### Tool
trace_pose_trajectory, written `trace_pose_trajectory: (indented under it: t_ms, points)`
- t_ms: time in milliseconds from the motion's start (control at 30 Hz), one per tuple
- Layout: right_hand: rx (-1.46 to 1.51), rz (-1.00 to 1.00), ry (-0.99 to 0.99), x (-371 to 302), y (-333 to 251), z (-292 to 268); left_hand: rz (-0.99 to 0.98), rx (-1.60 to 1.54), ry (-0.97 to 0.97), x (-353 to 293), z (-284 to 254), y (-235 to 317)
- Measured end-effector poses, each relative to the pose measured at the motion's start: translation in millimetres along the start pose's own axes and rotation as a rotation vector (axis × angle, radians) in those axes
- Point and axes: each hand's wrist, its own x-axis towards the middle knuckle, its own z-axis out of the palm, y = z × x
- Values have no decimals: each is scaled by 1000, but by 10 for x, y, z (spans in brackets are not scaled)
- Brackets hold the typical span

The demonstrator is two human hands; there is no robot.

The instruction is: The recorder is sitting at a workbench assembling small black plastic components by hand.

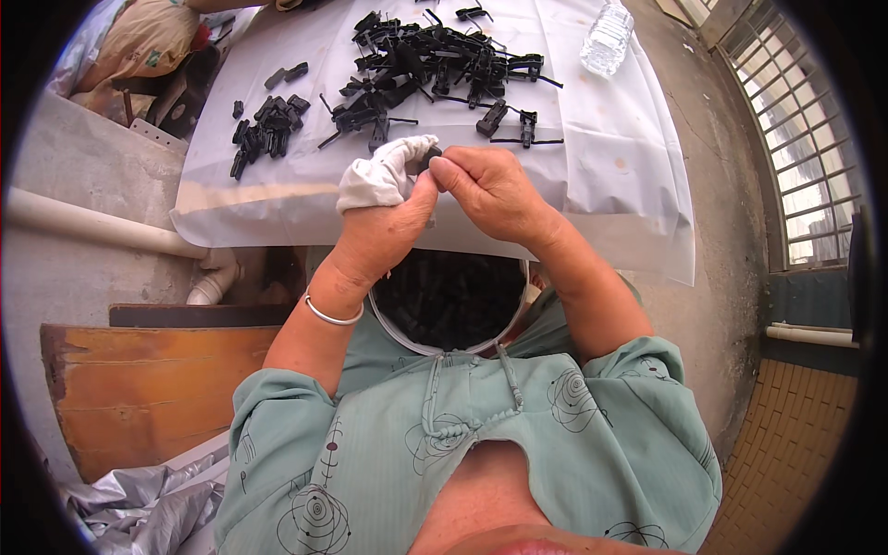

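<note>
Both of my hands meet over the near edge of the table, closed around a small black plastic part [428, 158]. My left hand [393, 222] has a white cloth covering [377, 178] over its fingers and holds the part from the left. With thumb and forefinger, my right hand [492, 190] pinches its other side. Most of the part is hidden by my fingers. Just beyond my hands lies a large tangled heap of black plastic parts [435, 57], many with thin arms sticking out. A smaller pile of short black pieces [270, 128] lies farther left.
A white sheet [606, 148] covers the table [518, 239]. At the far right stands a clear plastic bottle [607, 42]. Between my legs, below the table edge, is a white-rimmed bucket [407, 343] of dark pieces. A white pipe [102, 225] runs along the left wall.
</note>
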Motion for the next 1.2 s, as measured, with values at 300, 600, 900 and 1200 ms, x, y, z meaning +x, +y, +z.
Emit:
trace_pose_trajectory:
  t_ms: [300,600,900,1200]
  points:
    - [108,146,175,-28,153,271,466,562,135,38,71,-134]
    - [444,267,127,-44,136,288,279,273,175,9,110,-177]
    - [343,206,98,-45,157,222,323,335,107,0,111,-115]
    - [-208,-47,-35,-63,93,-172,-62,-381,-38,92,-87,-88]
